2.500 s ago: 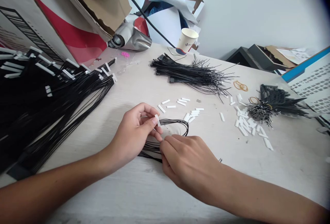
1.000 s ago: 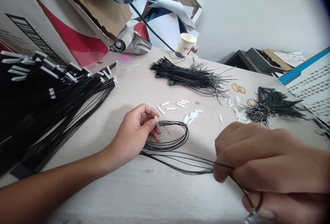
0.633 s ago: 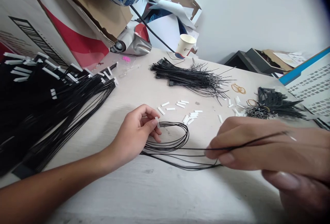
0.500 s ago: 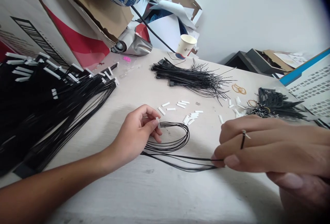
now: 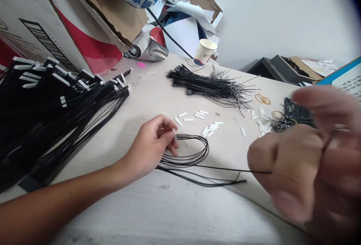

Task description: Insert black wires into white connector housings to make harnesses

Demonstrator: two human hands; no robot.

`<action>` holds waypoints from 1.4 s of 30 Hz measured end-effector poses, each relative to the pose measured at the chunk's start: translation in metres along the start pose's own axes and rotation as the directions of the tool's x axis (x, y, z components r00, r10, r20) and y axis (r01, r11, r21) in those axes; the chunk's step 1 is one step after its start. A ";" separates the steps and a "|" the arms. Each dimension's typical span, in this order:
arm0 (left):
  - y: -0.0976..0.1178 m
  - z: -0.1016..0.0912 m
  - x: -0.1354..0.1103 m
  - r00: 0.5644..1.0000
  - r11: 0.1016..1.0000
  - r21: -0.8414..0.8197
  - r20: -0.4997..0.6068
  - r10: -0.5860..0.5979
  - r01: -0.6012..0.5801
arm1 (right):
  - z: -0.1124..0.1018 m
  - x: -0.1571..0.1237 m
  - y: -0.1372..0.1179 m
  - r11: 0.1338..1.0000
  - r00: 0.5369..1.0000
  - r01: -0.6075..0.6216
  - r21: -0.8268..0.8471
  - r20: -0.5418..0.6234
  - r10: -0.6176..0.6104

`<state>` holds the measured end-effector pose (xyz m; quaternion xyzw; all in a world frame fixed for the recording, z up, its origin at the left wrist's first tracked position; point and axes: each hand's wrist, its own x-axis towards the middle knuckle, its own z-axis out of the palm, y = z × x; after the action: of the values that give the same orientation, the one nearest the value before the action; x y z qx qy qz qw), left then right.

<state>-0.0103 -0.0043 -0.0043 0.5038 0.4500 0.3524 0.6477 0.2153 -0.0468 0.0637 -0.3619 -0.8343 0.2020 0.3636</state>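
Note:
My left hand (image 5: 153,136) is closed, pinching a small white connector (image 5: 175,134) between thumb and fingers. From the connector a bundle of thin black wires (image 5: 207,149) loops round to the right and back beneath the hand. The loose ends of several wires (image 5: 242,181) lie on the table. One wire runs out to my right hand (image 5: 299,162), which is raised close to the camera and smeared by motion. Its fingers look closed on a thin black wire (image 5: 327,143) with a pale metal tip.
White connector housings (image 5: 212,126) are scattered beyond my hands. A pile of black wires (image 5: 208,85) lies behind them, near a paper cup (image 5: 205,51). Wired connectors (image 5: 84,98) heap up at left beside a carton (image 5: 93,45). Rubber bands (image 5: 263,99) sit at right.
My right hand has turned and its fingers have lifted. Most wire ends that were by its fingertips now lie free on the table. My left hand keeps its hold on the connector.

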 end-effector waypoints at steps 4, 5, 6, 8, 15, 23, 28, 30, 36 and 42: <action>0.000 0.000 0.001 1.000 1.000 0.020 -0.002 -0.009 0.009 | 0.006 0.004 0.008 0.663 0.963 -0.271 0.698 0.206 0.177; 0.000 0.000 0.001 1.000 1.000 0.024 -0.001 -0.013 0.013 | 0.007 0.004 0.010 0.619 0.948 -0.317 0.718 0.245 0.201; 0.000 0.000 0.001 1.000 0.999 0.027 0.000 -0.017 0.017 | 0.008 0.003 0.013 0.605 0.938 -0.346 0.717 0.270 0.217; 0.000 0.000 0.001 1.000 0.999 0.031 0.001 -0.017 0.017 | 0.010 0.002 0.017 0.602 0.922 -0.388 0.698 0.293 0.254; 0.001 0.002 0.002 1.000 1.000 0.029 -0.001 -0.010 0.010 | 0.023 0.003 0.027 0.681 0.903 -0.427 0.595 0.327 0.280; 0.001 0.002 0.000 1.000 1.000 0.001 0.002 0.000 0.000 | 0.039 0.011 0.034 0.946 0.968 -0.231 0.227 0.148 0.201; 0.002 0.002 0.000 1.000 1.000 0.012 0.025 0.008 -0.009 | 0.044 0.012 0.029 0.980 0.976 -0.197 -0.013 0.093 0.198; 0.003 0.002 0.001 1.000 1.000 0.016 0.026 0.013 -0.014 | 0.047 0.012 0.028 0.984 0.982 -0.178 -0.030 0.063 0.179; 0.004 0.003 0.001 0.999 0.999 0.027 0.033 0.020 -0.021 | 0.059 0.016 0.030 0.991 0.998 -0.038 -0.128 -0.056 0.031; 0.005 0.004 -0.001 0.999 0.998 0.059 0.047 0.003 -0.006 | 0.064 0.017 0.034 0.992 0.992 -0.098 -0.084 -0.090 0.090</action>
<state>-0.0070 -0.0054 0.0015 0.5317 0.4439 0.3285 0.6421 0.1744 -0.0166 0.0094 -0.4248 -0.8080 0.1660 0.3730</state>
